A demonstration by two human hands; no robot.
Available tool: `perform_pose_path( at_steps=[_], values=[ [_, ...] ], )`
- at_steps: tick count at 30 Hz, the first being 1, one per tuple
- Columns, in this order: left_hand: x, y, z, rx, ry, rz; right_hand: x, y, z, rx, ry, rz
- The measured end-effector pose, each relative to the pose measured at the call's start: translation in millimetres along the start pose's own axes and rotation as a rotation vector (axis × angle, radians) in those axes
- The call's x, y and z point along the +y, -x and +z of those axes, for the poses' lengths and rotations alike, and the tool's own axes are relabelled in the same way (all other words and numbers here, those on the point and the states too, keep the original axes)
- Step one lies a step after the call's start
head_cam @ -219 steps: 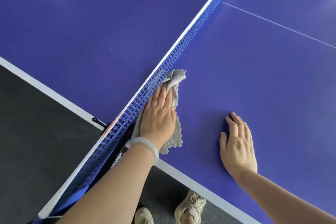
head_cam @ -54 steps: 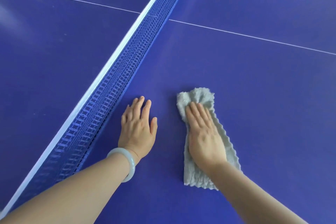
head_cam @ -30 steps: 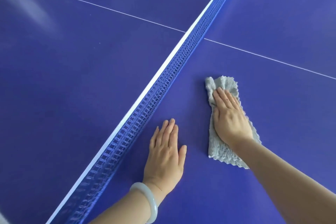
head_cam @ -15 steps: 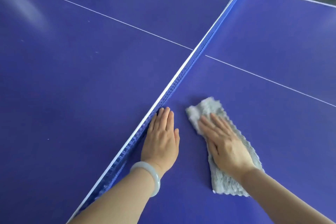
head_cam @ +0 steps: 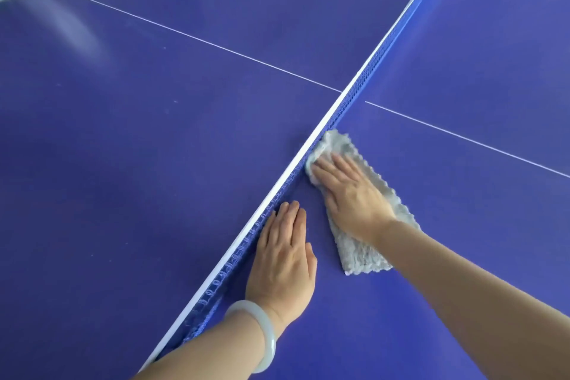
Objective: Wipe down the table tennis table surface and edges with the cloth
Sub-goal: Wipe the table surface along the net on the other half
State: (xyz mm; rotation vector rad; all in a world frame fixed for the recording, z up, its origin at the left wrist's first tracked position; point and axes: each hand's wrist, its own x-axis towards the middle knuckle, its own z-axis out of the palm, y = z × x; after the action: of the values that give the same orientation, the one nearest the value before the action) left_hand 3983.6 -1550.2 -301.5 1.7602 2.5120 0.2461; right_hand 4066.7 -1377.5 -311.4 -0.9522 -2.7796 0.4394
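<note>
Head view, entries listed near to far.

1. Left hand [head_cam: 282, 259], pale bangle [head_cam: 262, 333] at the wrist. It lies flat on the blue counter [head_cam: 462, 256], fingers straight and together, just beside the foot of the net [head_cam: 373, 58]. It holds nothing.
2. Cloth [head_cam: 361, 256]. Grey, nubbly pile, scalloped hem, folded into a long pad. It lies right of the net, well in from the counter's far edge and short of the white centre line [head_cam: 216, 46], with its far end bunched against the net's base.
3. Right hand [head_cam: 351, 197]. Palm down on the cloth, fingers extended and slightly spread; it presses rather than grips.
4. Handling, as judged: the cloth is light, limp and easily rucked, and likely to slide freely on the smooth, glossy top. Flat palm pressure over the middle suits the surface. For the edges, pinch a folded end and wrap it over the rim.
</note>
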Motion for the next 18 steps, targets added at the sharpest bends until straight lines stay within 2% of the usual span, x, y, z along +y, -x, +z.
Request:
perform_pose_path(
  at_steps=[2, 4, 5, 6, 8, 9, 11, 13, 15, 18],
  values=[
    [-0.1, -0.4, -1.4, -0.001, -0.019, -0.002, -10.1, 14.2, 0.8, -0.145, -0.007, -0.299],
    [0.4, -1.8, -1.5, -0.011, -0.024, 0.006, 10.1, 3.7, -9.4, -0.165, 0.024, -0.398],
    [-0.1, -2.5, -0.4, -0.011, -0.024, 0.008, 21.8, -6.9, -12.5, -0.126, 0.042, -0.344],
    [-0.8, -2.7, 0.6, -0.013, -0.025, 0.004, 31.9, -18.4, -15.4, -0.064, 0.051, -0.214],
    [-0.8, -1.0, 0.1, -0.013, -0.022, -0.002, 36.6, -36.0, -15.6, 0.020, 0.042, 0.143],
    [-0.4, -0.2, -0.2, -0.007, -0.023, -0.003, 27.8, -41.2, -10.7, 0.051, 0.036, 0.252],
    [0.7, 0.1, 0.6, -0.011, -0.024, -0.002, 6.3, -37.4, 2.3, 0.043, 0.035, 0.228],
    [1.8, -0.8, 0.9, -0.006, -0.026, -0.001, 1.9, -23.5, 5.7, -0.012, 0.050, 0.045],
    [1.9, -2.7, 1.3, -0.007, -0.031, 0.003, 17.1, -24.8, -4.3, -0.050, 0.064, -0.037],
    [2.1, -4.0, 1.4, -0.025, -0.036, -0.001, 40.5, -52.8, -13.0, -0.028, 0.070, 0.080]
  ],
)
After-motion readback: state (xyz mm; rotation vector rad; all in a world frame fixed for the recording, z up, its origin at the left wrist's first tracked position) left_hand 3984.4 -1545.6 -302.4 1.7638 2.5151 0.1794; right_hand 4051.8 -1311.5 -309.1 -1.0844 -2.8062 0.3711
